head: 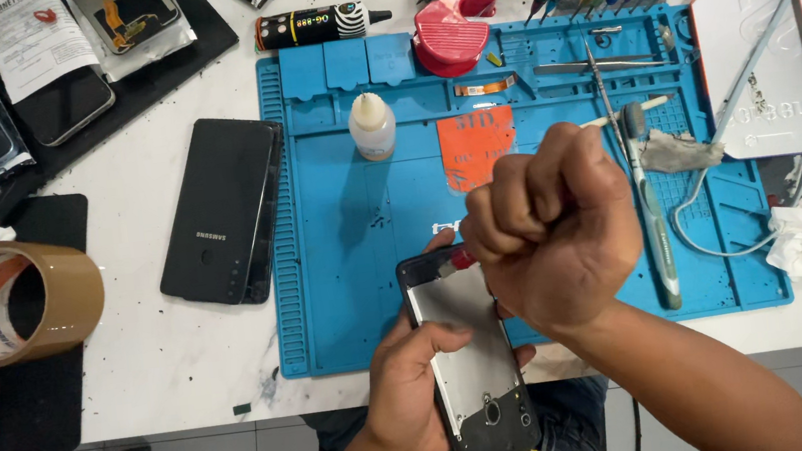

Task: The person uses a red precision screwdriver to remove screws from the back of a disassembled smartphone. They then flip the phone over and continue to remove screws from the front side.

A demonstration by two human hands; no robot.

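Right now, my grip: my right hand (550,229) is balled into a tight fist around a slim red-handled tool (462,260); only its red end shows, poking out at the thumb side.
Tool tip: it meets the upper left corner of the phone frame (467,359), just under my fist.
Left hand: my left hand (410,391) cups the phone frame from below and from the left, thumb laid across its left edge, fingertips showing past its right edge.
Phone frame, place: it sits between my two hands, over the near edge of the blue work mat (345,262) and partly past the table edge, tilted a little with its top toward the mat.
Phone frame, look: black rim, bare silver-grey plate inside, a black lower part with a round hole and smaller holes beside it.
On the mat: a small white squeeze bottle (372,126) stands upright beyond my fist; an orange sheet (478,146) lies just right of it; a toothbrush (653,217) lies lengthwise to my right, with a crumpled grey wad (679,151) beside its head.
Further out: a black phone (220,211) lies face down on the white table left of the mat; a roll of brown tape (12,300) stands at the far left; a red tape dispenser (454,28) sits at the mat's far edge.
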